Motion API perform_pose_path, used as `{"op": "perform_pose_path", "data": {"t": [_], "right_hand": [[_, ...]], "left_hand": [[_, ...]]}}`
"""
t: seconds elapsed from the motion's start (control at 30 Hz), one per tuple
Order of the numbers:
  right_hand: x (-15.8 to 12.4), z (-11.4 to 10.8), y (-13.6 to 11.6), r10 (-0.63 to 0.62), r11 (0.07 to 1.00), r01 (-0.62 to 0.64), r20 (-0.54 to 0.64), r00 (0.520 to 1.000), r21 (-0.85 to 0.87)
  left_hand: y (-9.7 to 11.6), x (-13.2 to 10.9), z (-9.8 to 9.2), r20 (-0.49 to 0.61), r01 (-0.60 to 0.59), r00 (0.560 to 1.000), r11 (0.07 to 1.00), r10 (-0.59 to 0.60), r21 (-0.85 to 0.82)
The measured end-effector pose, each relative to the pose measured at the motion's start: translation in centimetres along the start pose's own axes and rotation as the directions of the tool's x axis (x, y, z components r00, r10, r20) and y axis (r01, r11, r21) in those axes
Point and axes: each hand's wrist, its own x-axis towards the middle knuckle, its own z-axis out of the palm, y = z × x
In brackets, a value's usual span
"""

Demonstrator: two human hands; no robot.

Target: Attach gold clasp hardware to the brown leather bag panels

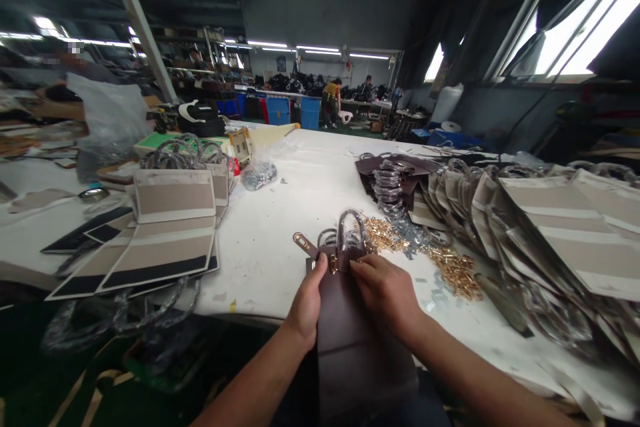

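I see glare blowing out the windows [590, 33] at upper right; ceiling tubes [320, 50] glow far back, the table [310, 180] is bright, edges bend and smear.

left hand [306, 303], right hand [385, 293] (close together)

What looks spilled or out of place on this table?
Small gold fittings lie scattered loose on the white table, right of the brown bag, with no tray under them. The beige panels beyond lie in a slumped, uneven fan.
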Motion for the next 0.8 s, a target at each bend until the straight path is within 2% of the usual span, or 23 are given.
{"op": "perform_pose_path", "data": {"t": [0.13, 0.2, 0.3, 0.4, 0.47, 0.53, 0.6, 0.63, 0.67, 0.7, 0.77, 0.8], "right_hand": [[-2.1, -0.6, -2.4, 0.023, 0.991, -0.017, -0.042, 0.999, 0.135], [-3.2, -1.6, -4.2, 0.059, 0.979, -0.045, -0.065, 0.996, 0.201], [-3.9, -3.7, -7.7, 0.097, 0.929, -0.065, -0.068, 0.993, 0.365], [-2.9, -6.4, -11.5, 0.099, 0.834, -0.013, -0.126, 0.987, 0.551], [-1.8, -8.2, -14.0, 0.119, 0.766, 0.023, -0.177, 0.977, 0.643], [-0.7, -9.9, -16.1, 0.140, 0.696, 0.044, -0.196, 0.970, 0.717], [0.5, -11.2, -17.3, 0.156, 0.626, 0.045, -0.181, 0.971, 0.779], [1.2, -11.7, -17.4, 0.166, 0.593, 0.035, -0.165, 0.972, 0.804], [1.9, -12.0, -17.4, 0.176, 0.565, 0.015, -0.138, 0.975, 0.825], [2.8, -12.3, -17.1, 0.185, 0.539, -0.007, -0.110, 0.976, 0.842], [4.7, -12.2, -16.3, 0.201, 0.480, -0.050, -0.055, 0.978, 0.876], [5.8, -11.9, -16.0, 0.198, 0.441, -0.065, -0.026, 0.980, 0.895]], "left_hand": [[1.3, -1.4, 0.4, 0.018, -0.023, 1.000, 0.999, 0.022, 0.024], [1.7, -2.7, 1.8, -0.010, -0.093, 0.996, 0.995, 0.094, 0.024], [1.7, -5.7, 5.2, -0.030, -0.252, 0.967, 0.966, 0.254, 0.050], [1.7, -9.4, 9.1, 0.064, -0.412, 0.911, 0.905, 0.407, 0.109], [2.0, -11.7, 11.3, 0.146, -0.484, 0.873, 0.862, 0.465, 0.152], [2.6, -13.4, 12.9, 0.205, -0.521, 0.850, 0.832, 0.485, 0.190], [3.3, -14.4, 13.3, 0.239, -0.569, 0.820, 0.789, 0.520, 0.232], [3.8, -14.5, 13.1, 0.254, -0.612, 0.789, 0.747, 0.559, 0.259], [4.4, -14.6, 12.5, 0.262, -0.673, 0.740, 0.677, 0.620, 0.297], [5.0, -14.5, 11.6, 0.258, -0.735, 0.672, 0.580, 0.695, 0.351], [6.6, -14.5, 9.1, 0.202, -0.797, 0.493, 0.347, 0.846, 0.494], [7.5, -14.6, 7.7, 0.149, -0.778, 0.411, 0.260, 0.899, 0.572]]}}
